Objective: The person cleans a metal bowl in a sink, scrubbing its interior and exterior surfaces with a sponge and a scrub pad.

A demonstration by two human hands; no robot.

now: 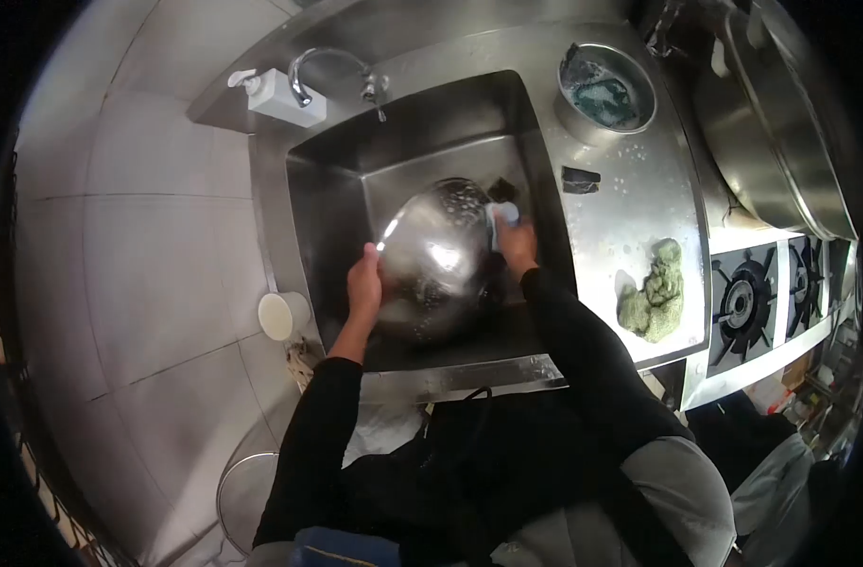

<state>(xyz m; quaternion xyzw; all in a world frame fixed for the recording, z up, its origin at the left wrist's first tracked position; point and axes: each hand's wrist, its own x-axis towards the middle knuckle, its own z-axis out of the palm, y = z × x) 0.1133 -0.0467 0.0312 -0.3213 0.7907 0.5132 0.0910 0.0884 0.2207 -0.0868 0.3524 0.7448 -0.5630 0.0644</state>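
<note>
A large shiny metal bowl (431,255), with suds on its surface, is held tilted inside the steel sink (332,217). My left hand (363,283) grips the bowl's left edge, thumb up. On the bowl's right side, my right hand (517,238) is closed round a small pale thing (503,215), blurred, perhaps a sponge or cloth, pressed against the metal. The curved faucet (332,59) stands behind the sink's back left corner. A dark patch near the drain shows behind the bowl.
On the right counter (602,222) are a metal pot (606,94) with soapy water, a dark block (581,180) and a greenish scrubber (654,293). A soap dispenser (285,97) stands back left, a white cup (283,316) left. Right lie stove burners (742,298) and large metal pans (781,123).
</note>
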